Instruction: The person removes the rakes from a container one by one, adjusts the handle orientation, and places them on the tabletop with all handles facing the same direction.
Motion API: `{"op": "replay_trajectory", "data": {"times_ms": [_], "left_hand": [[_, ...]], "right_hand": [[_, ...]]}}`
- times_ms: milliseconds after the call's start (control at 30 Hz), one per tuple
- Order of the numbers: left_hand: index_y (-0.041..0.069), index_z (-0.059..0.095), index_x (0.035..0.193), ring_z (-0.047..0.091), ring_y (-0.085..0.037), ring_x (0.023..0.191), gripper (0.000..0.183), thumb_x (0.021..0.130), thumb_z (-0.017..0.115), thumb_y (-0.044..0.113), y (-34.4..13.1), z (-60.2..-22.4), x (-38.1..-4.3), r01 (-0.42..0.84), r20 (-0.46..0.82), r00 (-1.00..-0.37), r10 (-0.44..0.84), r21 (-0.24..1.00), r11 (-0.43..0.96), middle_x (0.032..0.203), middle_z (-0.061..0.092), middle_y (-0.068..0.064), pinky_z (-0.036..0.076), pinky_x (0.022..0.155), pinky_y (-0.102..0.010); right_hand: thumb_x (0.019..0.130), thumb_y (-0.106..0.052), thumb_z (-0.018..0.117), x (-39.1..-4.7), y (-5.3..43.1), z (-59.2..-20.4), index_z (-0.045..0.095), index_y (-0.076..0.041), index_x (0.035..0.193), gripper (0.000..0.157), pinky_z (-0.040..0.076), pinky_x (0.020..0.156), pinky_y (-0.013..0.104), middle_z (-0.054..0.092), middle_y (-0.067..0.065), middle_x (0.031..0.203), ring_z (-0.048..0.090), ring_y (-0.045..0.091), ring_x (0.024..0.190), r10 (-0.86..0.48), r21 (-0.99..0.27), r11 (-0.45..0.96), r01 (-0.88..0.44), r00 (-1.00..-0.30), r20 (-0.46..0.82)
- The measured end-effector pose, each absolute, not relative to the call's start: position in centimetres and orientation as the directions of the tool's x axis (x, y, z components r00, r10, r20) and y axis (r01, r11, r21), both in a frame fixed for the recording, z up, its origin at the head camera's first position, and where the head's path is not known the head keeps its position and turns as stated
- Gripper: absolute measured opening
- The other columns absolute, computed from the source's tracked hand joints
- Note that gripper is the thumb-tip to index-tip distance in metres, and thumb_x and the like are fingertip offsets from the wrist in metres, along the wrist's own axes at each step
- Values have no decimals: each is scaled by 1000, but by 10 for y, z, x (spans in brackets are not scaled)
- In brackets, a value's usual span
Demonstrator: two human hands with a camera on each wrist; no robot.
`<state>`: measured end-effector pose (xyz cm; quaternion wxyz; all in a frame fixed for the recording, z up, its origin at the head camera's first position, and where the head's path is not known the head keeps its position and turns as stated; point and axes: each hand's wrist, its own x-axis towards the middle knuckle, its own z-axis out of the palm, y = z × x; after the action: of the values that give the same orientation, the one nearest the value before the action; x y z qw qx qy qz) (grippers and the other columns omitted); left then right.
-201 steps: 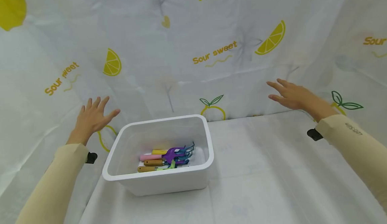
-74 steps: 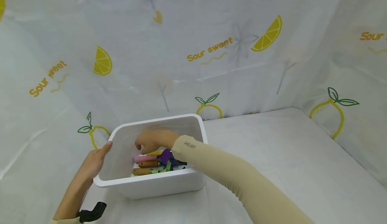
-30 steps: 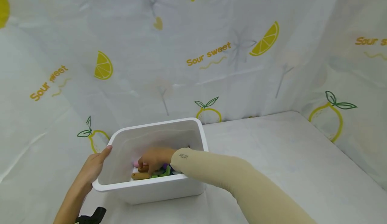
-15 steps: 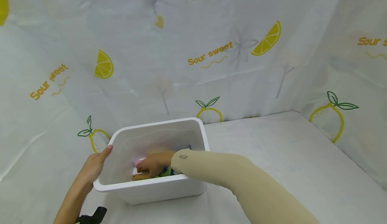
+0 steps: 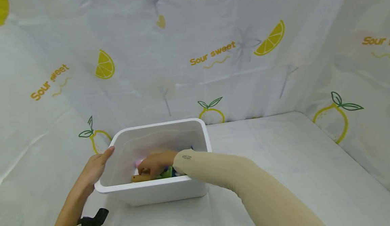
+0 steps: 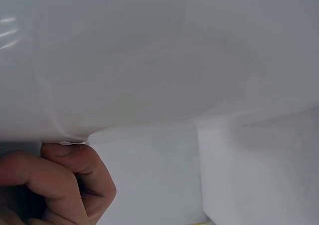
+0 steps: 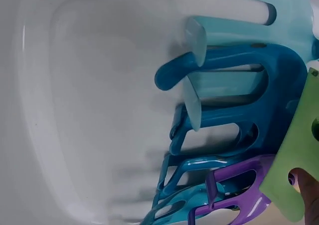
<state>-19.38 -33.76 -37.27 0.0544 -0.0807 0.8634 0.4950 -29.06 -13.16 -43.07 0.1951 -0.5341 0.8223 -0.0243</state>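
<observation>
In the head view my left hand (image 5: 95, 170) holds the left rim of a white plastic bin (image 5: 152, 186), thumb on top. The left wrist view shows its curled fingers (image 6: 65, 180) under the bin's edge. My right hand (image 5: 155, 165) reaches down into the bin, fingers curled round a green-headed garden hand tool near its wooden handle (image 5: 140, 178). In the right wrist view a fingertip (image 7: 310, 195) lies against its green head (image 7: 291, 155). Beside it lie blue garden hand rakes (image 7: 279, 95), a light blue one (image 7: 289, 15) and a purple one (image 7: 249, 200).
The bin stands on a white-covered table (image 5: 259, 171) in front of a white curtain (image 5: 152, 83) printed with lemons. A pink handle (image 5: 138, 164) shows beside my right hand. The beige right sleeve (image 5: 231, 171) crosses the bin's right side.
From raised and apart, my left hand has come to the bin's rim and my right hand down among the tools. Over the last half second, the wooden handle has shifted only slightly left.
</observation>
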Motion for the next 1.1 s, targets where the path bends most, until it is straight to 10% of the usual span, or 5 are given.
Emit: {"op": "replay_trajectory", "data": {"times_ms": [633, 1100], "left_hand": [[-10, 48, 145, 78, -33, 97, 84, 107, 33, 63, -336, -374, -192, -178, -157, -984, -84, 840, 512, 131, 66, -31, 65, 71, -42], [-10, 46, 147, 78, -32, 98, 85, 107, 32, 64, -335, -373, -193, -188, -171, -982, -81, 838, 512, 135, 64, -32, 65, 72, -42]], "right_hand": [[94, -13, 72, -296, -130, -404, 68, -21, 131, 38, 49, 88, 17, 68, -4, 120, 60, 8, 98, -914, -397, 399, -826, -322, -248], [93, -15, 74, -299, -129, -385, 65, -23, 134, 43, 52, 71, 16, 68, -2, 112, 61, 8, 91, -933, -394, 354, -848, -293, -207]]}}
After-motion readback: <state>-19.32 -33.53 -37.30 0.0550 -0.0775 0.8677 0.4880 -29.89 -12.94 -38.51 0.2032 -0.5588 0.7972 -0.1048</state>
